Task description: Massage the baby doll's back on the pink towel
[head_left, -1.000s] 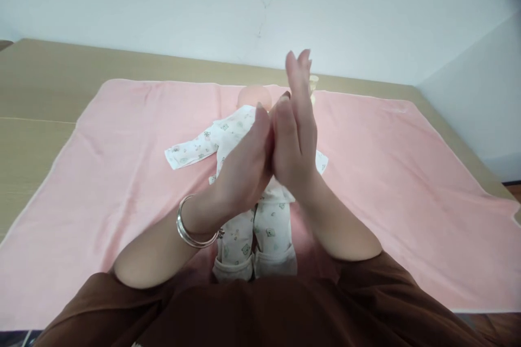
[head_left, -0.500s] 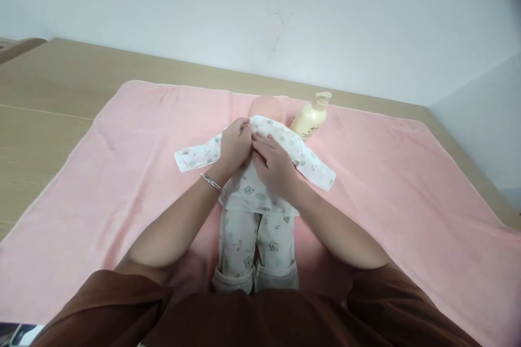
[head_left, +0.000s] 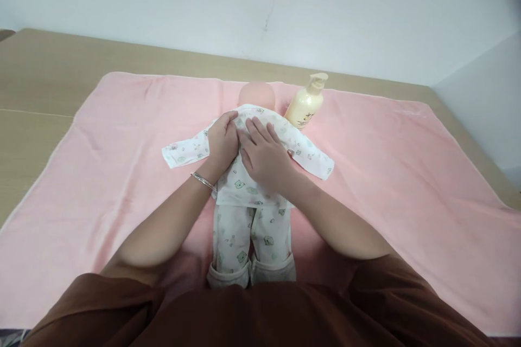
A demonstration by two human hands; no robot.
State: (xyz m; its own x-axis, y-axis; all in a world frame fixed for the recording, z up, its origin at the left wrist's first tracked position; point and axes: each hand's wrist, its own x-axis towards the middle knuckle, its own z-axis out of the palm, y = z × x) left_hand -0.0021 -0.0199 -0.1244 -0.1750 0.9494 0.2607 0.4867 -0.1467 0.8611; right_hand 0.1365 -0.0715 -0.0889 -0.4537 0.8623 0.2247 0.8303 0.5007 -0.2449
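Note:
A doll (head_left: pixel 257 94) lies on a pink cloth, dressed in a white printed top (head_left: pixel 240 184) and matching trousers (head_left: pixel 271 236). My left hand (head_left: pixel 223 142), with a silver bangle at the wrist, is closed at the left side of the top's chest, its fingers curled on the fabric. My right hand (head_left: pixel 264 154) rests flat on the middle of the chest with its fingers spread. Both sleeves of the top stretch out to the sides.
A pale yellow pump bottle (head_left: pixel 306 105) leans to the right of the doll's head. The pink cloth (head_left: pixel 386 173) covers much of the wooden table (head_left: pixel 36 81). Behind the table stands a white wall (head_left: pixel 163 5).
The fingers of my right hand have spread apart over the chest, and the two hands sit slightly farther apart. The whole view has shifted a little.

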